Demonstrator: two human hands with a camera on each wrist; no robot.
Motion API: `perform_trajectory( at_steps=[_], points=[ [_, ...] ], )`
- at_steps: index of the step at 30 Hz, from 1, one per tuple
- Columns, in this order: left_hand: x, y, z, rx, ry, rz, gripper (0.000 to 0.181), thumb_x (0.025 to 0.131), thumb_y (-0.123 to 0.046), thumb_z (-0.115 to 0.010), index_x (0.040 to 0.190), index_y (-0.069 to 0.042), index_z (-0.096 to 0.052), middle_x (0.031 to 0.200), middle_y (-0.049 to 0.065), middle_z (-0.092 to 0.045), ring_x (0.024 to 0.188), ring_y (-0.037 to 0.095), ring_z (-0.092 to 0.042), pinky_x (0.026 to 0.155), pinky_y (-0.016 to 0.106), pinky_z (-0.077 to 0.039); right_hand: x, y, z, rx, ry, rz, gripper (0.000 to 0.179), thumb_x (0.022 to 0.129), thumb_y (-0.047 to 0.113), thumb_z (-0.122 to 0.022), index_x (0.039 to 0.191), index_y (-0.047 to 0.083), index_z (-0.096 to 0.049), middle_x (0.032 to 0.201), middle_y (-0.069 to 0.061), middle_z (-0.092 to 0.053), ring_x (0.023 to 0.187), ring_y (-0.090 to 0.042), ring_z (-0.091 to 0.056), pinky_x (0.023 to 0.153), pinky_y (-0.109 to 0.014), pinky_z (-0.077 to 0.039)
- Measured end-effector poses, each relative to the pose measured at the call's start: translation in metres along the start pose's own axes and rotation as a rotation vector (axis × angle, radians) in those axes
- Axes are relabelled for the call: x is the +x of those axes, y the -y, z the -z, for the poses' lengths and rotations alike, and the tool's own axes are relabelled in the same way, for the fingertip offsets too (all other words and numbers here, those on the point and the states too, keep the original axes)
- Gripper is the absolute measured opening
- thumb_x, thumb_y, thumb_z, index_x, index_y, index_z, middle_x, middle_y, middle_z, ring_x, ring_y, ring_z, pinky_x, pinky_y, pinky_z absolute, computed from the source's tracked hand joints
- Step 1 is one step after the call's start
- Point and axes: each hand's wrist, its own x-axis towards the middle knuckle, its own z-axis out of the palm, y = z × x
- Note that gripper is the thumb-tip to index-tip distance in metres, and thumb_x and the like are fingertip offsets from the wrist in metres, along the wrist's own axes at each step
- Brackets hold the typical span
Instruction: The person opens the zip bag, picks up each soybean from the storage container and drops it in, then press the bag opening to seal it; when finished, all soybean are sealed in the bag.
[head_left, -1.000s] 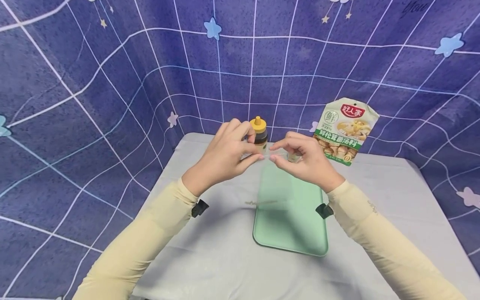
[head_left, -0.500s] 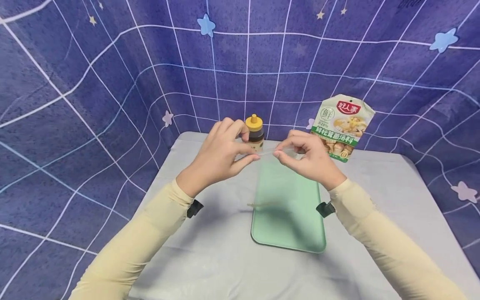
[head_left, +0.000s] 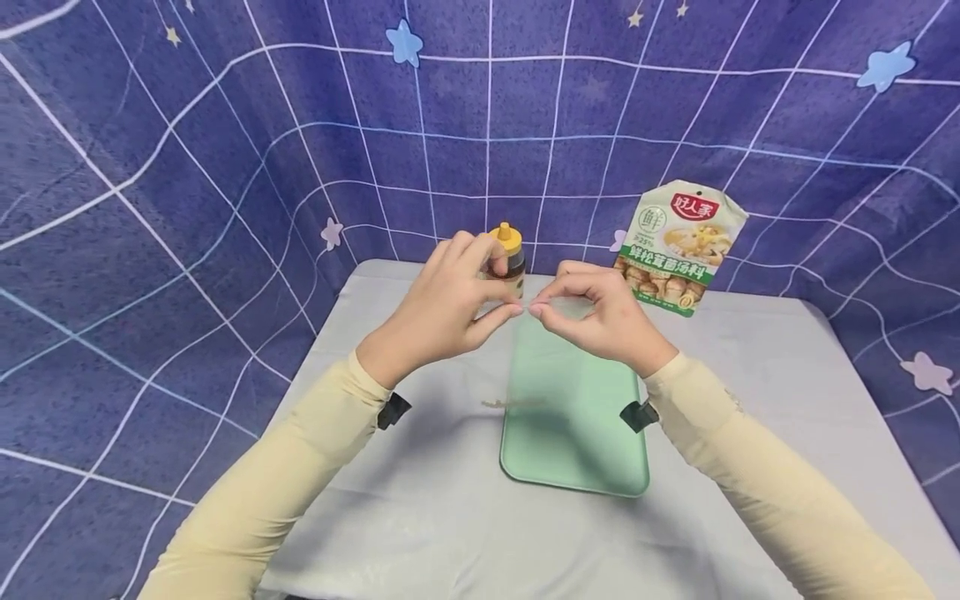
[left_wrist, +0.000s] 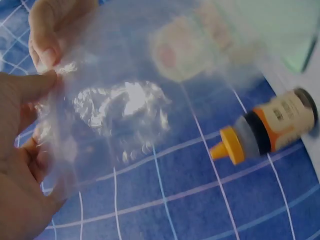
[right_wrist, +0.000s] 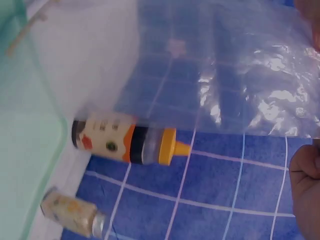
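Note:
A clear plastic bag (left_wrist: 120, 110) hangs from my fingertips, nearly invisible in the head view. My left hand (head_left: 450, 304) pinches its upper edge between thumb and forefinger. Close beside it, my right hand (head_left: 607, 321) pinches the same edge, the two sets of fingertips almost meeting. Wrinkles and bright glare cross the film in both wrist views. Level with the bag's lower part in the head view lies a thin tan strip (head_left: 493, 403), partly blurred; it also shows at the upper left of the right wrist view. Below the hands lies a green tray (head_left: 573, 458).
A squeeze bottle (right_wrist: 107, 139) with a yellow nozzle cap stands behind my left hand. A small jar (right_wrist: 72, 212) with a pale lid is near the tray. At the back right, a green and white soup seasoning pouch (head_left: 678, 250) stands upright before the blue curtain (head_left: 450, 108).
Half a second ago the hands were a little farther apart; now the right hand has come in toward the left. Both keep their pinch on the bag. The head view has shifted slightly.

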Motion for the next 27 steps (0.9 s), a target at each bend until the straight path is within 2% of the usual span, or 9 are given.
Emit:
perform_trajectory(
  at_steps=[2, 4, 9, 17, 22, 27],
  points=[
    [-0.004, 0.002, 0.001, 0.002, 0.012, 0.038, 0.015, 0.090, -0.030, -0.080, 0.083, -0.017, -0.080, 0.104, 0.005, -0.051, 0.092, 0.028, -0.043, 0.084, 0.045, -0.038, -0.002, 0.000, 0.003, -0.023, 0.008, -0.028, 0.014, 0.082, -0.013, -0.075, 0.087, -0.001, -0.078, 0.071, -0.003, -0.054, 0.066, -0.012, -0.045, 0.063, -0.028, -0.040],
    [-0.007, 0.002, 0.003, 0.014, 0.009, 0.042, 0.017, 0.090, -0.030, -0.080, 0.079, -0.017, -0.079, 0.103, 0.005, -0.051, 0.092, 0.028, -0.044, 0.082, 0.045, -0.039, -0.003, 0.001, 0.006, -0.031, 0.022, -0.043, 0.014, 0.082, -0.012, -0.076, 0.089, -0.001, -0.078, 0.072, -0.004, -0.054, 0.066, -0.014, -0.045, 0.062, -0.028, -0.039],
    [-0.005, 0.001, 0.006, 0.016, -0.008, 0.004, 0.021, 0.091, -0.025, -0.078, 0.073, -0.015, -0.074, 0.102, 0.005, -0.050, 0.091, 0.028, -0.043, 0.080, 0.044, -0.038, 0.002, 0.004, 0.006, -0.031, 0.073, -0.018, 0.015, 0.082, -0.011, -0.078, 0.093, 0.000, -0.079, 0.074, -0.006, -0.052, 0.065, -0.020, -0.044, 0.060, -0.033, -0.036],
    [-0.003, 0.001, 0.001, 0.031, -0.033, -0.056, 0.024, 0.090, -0.024, -0.079, 0.071, -0.014, -0.071, 0.099, 0.005, -0.051, 0.090, 0.028, -0.044, 0.084, 0.046, -0.040, 0.006, 0.008, 0.003, -0.070, 0.028, 0.021, 0.017, 0.080, -0.015, -0.076, 0.086, 0.000, -0.079, 0.070, -0.005, -0.053, 0.060, -0.016, -0.042, 0.057, -0.026, -0.034],
    [-0.006, 0.005, -0.002, 0.016, -0.019, 0.001, 0.020, 0.090, -0.033, -0.079, 0.079, -0.016, -0.080, 0.104, 0.006, -0.052, 0.091, 0.029, -0.043, 0.083, 0.045, -0.039, 0.004, 0.006, 0.007, -0.114, 0.038, -0.018, 0.013, 0.083, -0.010, -0.077, 0.088, 0.001, -0.079, 0.071, -0.002, -0.053, 0.059, -0.010, -0.039, 0.056, -0.025, -0.033],
    [-0.012, 0.007, -0.001, -0.003, -0.008, 0.028, 0.019, 0.090, -0.031, -0.080, 0.079, -0.016, -0.081, 0.104, 0.005, -0.053, 0.094, 0.029, -0.045, 0.083, 0.045, -0.039, -0.002, -0.013, 0.012, -0.168, 0.076, -0.062, 0.009, 0.085, 0.004, -0.082, 0.091, 0.011, -0.082, 0.074, 0.003, -0.053, 0.064, -0.006, -0.042, 0.057, -0.026, -0.035]
  ],
)
